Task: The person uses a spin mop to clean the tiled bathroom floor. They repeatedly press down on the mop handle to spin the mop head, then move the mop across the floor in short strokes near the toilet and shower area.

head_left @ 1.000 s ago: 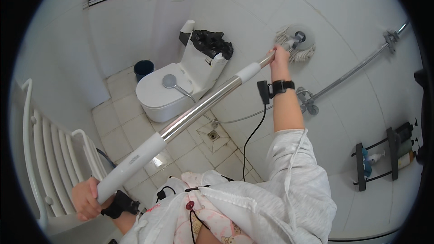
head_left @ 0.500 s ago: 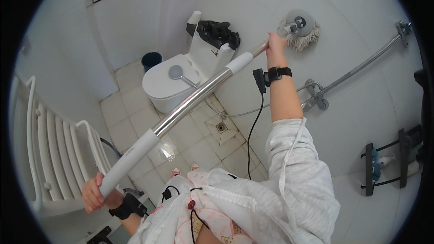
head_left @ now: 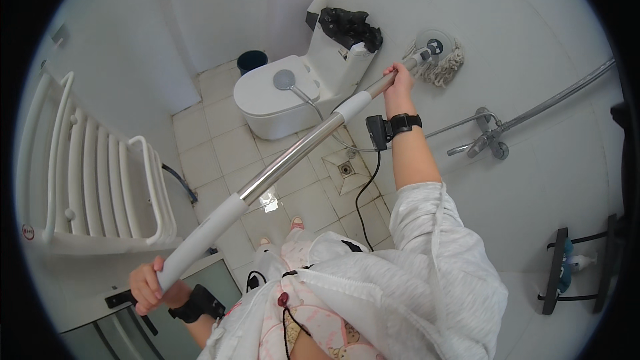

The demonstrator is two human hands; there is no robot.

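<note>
A mop [head_left: 293,158] with a steel and light-grey handle slants across the view, lifted off the floor. Its round grey head with white string strands [head_left: 441,67] is at the upper right, before the tiled wall; whether it touches the wall I cannot tell. My left hand [head_left: 152,285] is closed round the grey grip at the handle's lower end. My right hand [head_left: 400,83] wraps round the handle just below the mop head. Each wrist wears a black strap, and a black cable hangs from the right one.
A white toilet [head_left: 270,93] has a hand shower [head_left: 285,81] on its lid and a black plastic bag [head_left: 350,29] on its tank. Nearby are a dark bin [head_left: 252,62], a floor drain [head_left: 346,169], a white towel radiator [head_left: 100,180], a shower tap [head_left: 490,139] and a wall rack [head_left: 557,270].
The view has shifted, so the toilet and drain appear farther right. Both hands keep their hold on the mop, and its head sits slightly lower in view. One foot has moved.
</note>
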